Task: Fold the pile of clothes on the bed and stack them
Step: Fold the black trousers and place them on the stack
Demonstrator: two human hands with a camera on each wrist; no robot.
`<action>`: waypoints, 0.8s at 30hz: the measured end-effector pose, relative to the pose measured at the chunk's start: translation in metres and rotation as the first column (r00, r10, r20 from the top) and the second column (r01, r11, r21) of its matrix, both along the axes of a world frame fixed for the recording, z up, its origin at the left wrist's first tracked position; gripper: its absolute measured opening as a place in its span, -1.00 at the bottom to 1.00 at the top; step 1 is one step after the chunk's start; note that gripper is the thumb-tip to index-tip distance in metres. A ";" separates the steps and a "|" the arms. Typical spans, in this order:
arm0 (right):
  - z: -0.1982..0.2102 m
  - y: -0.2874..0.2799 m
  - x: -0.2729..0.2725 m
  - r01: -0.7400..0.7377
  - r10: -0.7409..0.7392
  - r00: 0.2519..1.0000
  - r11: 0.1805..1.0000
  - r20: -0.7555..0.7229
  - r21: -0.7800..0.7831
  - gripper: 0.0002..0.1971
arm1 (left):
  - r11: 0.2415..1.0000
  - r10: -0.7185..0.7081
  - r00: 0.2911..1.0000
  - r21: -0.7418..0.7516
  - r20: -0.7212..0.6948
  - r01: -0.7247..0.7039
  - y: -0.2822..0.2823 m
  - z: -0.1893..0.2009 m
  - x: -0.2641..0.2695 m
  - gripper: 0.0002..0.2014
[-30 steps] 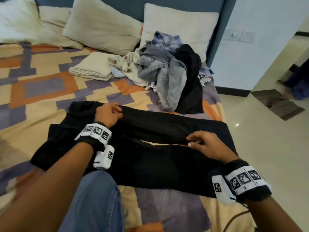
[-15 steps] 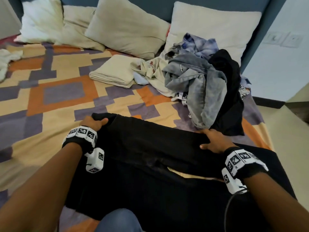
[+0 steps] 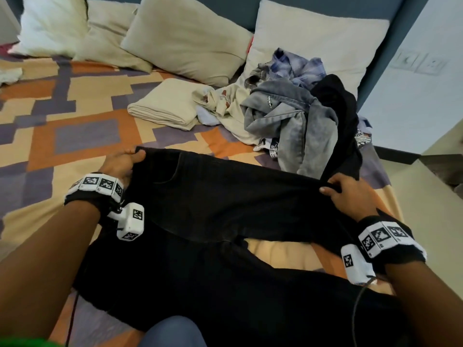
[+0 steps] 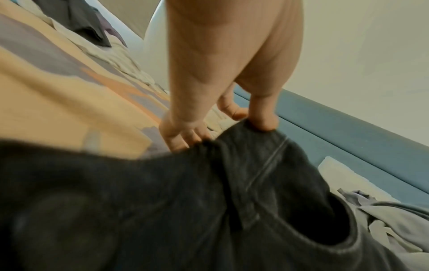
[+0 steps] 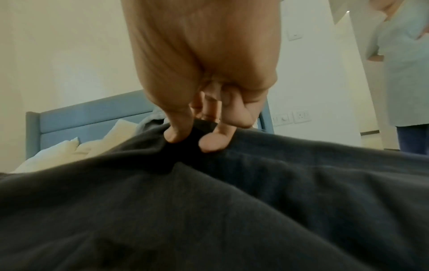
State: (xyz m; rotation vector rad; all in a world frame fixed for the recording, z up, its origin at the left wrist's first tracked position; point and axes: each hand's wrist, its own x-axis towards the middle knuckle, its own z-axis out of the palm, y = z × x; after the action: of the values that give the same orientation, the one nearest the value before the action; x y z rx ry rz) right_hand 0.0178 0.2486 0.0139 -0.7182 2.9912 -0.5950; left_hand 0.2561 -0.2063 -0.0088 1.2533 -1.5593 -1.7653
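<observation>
Fingers (image 4: 176,136) of the left hand (image 3: 120,164) pinch the waistband corner of black jeans (image 3: 225,209) on the bed (image 3: 75,116); the right hand (image 3: 348,196) pinches a leg edge. The denim is judged heavy, limp (best held at hems). An onlooker (image 5: 403,73) is seen only from the right wrist.

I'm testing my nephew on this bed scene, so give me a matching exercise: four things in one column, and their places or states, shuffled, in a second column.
Things:
1. black pants
2. folded cream cloth
3. grey garment
4. white pillow

Places or states:
A. leaning against the headboard
B. on top of the unfolded pile
C. gripped by both hands
D. lying flat, left of the pile

Pairs: 1-C, 2-D, 3-B, 4-A
</observation>
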 end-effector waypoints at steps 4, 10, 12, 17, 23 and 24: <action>0.006 0.007 0.005 -0.038 0.043 0.999 0.984 0.027 -0.174 -0.88 | 0.988 -0.153 0.985 -0.003 0.075 0.154 -0.003 0.018 0.018 -0.64; 0.012 0.024 0.022 -0.024 0.069 0.992 0.928 0.108 -0.371 -0.79 | 0.693 -0.275 0.751 -0.418 0.601 0.588 0.038 0.021 -0.006 -0.15; 0.011 0.029 0.028 -0.042 0.104 0.986 0.913 0.133 -0.405 -0.84 | 0.482 -0.135 0.633 -0.507 0.763 0.714 0.060 0.023 -0.023 -0.15; 0.014 0.041 0.039 -0.078 0.166 0.968 0.910 0.187 -0.407 -0.73 | 0.024 -0.026 0.314 -0.313 0.949 0.949 0.100 0.034 -0.072 -0.16; 0.015 0.042 0.042 -0.089 0.098 0.995 0.970 0.028 -0.224 -0.77 | -0.043 0.186 0.344 -0.342 0.920 0.939 0.095 0.057 -0.075 -0.88; 0.016 0.042 0.044 -0.070 0.061 0.997 0.982 -0.053 -0.178 -0.80 | -0.040 0.173 0.405 -0.405 0.898 0.914 0.088 0.060 -0.065 -0.88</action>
State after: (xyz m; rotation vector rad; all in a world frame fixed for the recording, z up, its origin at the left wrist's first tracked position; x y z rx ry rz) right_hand 0.0617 0.2902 0.0303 -0.8486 2.9695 -0.8652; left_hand 0.1910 -0.1186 0.0509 0.5874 -3.1461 0.4058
